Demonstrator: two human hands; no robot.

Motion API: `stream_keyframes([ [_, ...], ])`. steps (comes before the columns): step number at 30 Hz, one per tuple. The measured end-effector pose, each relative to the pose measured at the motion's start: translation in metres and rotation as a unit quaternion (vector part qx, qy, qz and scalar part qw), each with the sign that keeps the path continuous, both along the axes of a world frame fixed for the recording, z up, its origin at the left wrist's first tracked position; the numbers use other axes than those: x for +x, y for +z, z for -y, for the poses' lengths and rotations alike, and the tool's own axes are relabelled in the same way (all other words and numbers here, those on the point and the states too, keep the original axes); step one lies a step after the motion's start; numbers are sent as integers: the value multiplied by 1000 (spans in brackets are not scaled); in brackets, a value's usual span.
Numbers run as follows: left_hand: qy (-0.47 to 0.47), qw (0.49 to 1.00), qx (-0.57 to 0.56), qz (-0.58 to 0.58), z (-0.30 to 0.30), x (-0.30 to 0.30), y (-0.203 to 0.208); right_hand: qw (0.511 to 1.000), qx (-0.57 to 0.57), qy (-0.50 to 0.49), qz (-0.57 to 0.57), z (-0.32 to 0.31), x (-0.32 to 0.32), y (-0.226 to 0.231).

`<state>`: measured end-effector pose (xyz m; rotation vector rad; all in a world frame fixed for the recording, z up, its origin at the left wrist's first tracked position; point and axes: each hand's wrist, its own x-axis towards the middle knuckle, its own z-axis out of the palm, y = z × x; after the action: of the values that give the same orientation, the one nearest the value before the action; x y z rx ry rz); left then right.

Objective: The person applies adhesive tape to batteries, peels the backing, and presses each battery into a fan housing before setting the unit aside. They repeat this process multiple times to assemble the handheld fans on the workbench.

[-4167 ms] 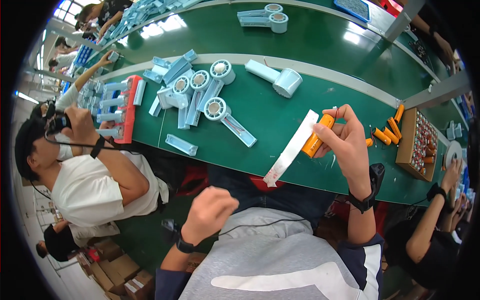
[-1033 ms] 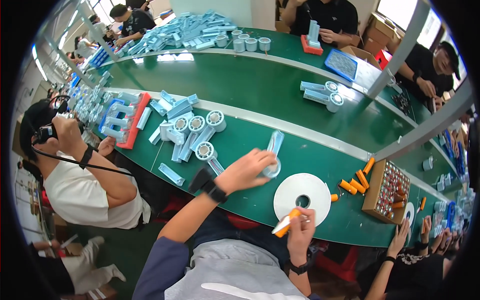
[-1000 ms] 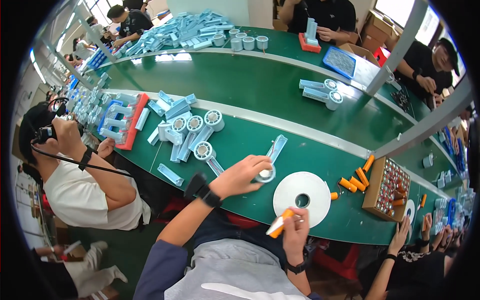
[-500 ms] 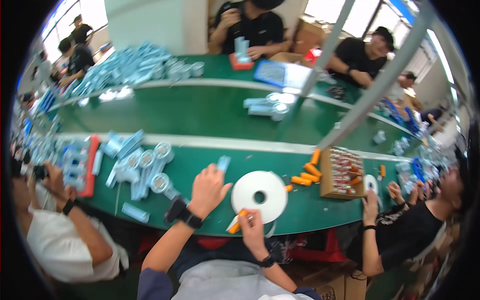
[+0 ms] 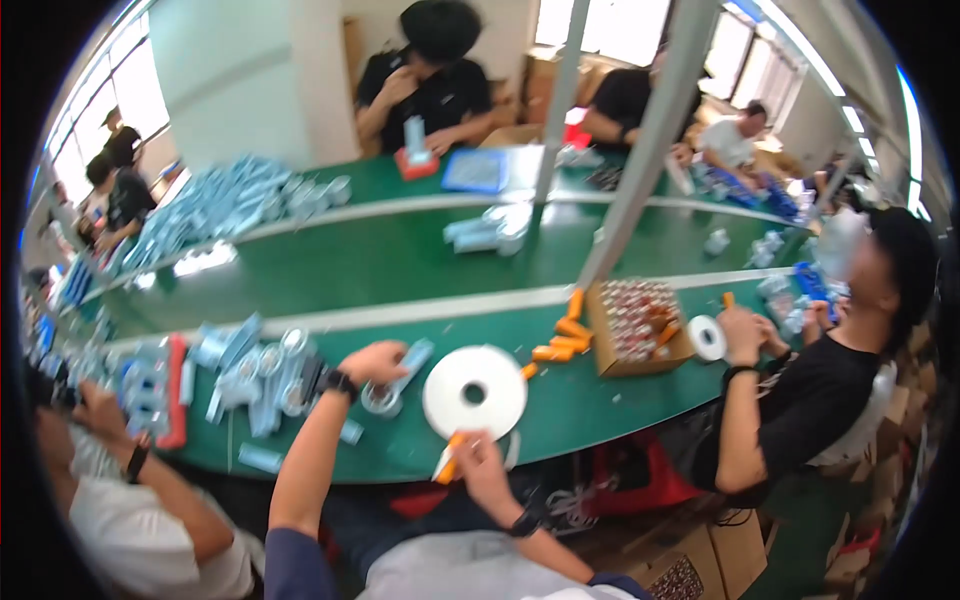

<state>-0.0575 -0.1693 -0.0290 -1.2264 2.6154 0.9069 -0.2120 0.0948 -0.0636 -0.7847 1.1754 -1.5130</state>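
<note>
My left hand [image 5: 374, 362] is closed on a light blue plastic housing [image 5: 414, 362], whose straight handle points up and right and whose round head shows below the fingers. In my right hand [image 5: 480, 462], between thumb and fingers, is an orange cylindrical battery [image 5: 448, 462] with a white strip along it. Just beyond that hand lies a large white roll of tape [image 5: 437, 392], flat on the green table, with a loose end hanging at its near side. Several more orange batteries [image 5: 568, 330] lie right of the roll.
More blue housings [image 5: 265, 375] are heaped left, beside a red-edged rack [image 5: 176, 390]. A carton of batteries [image 5: 640, 365] and a smaller white roll [image 5: 707, 338] lie right. A slanting grey post [image 5: 640, 170] rises beyond. Co-workers sit on both sides and across the green table.
My left hand has moved left and come to hold the blue housing with its round head. My right hand still holds the orange battery. The whole view has swung to the right.
</note>
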Motion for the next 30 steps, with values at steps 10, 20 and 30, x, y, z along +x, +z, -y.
stream_keyframes([
  [10,-87,968,-227,64,-50,-41,15,976,-118,24,180,39,-35,14],
  [20,-117,944,-309,-2,-61,-11,11,990,-76,-85,88,109,-34,9],
  [30,337,852,-263,-303,-96,-18,-16,980,-79,-131,124,112,-35,4],
])
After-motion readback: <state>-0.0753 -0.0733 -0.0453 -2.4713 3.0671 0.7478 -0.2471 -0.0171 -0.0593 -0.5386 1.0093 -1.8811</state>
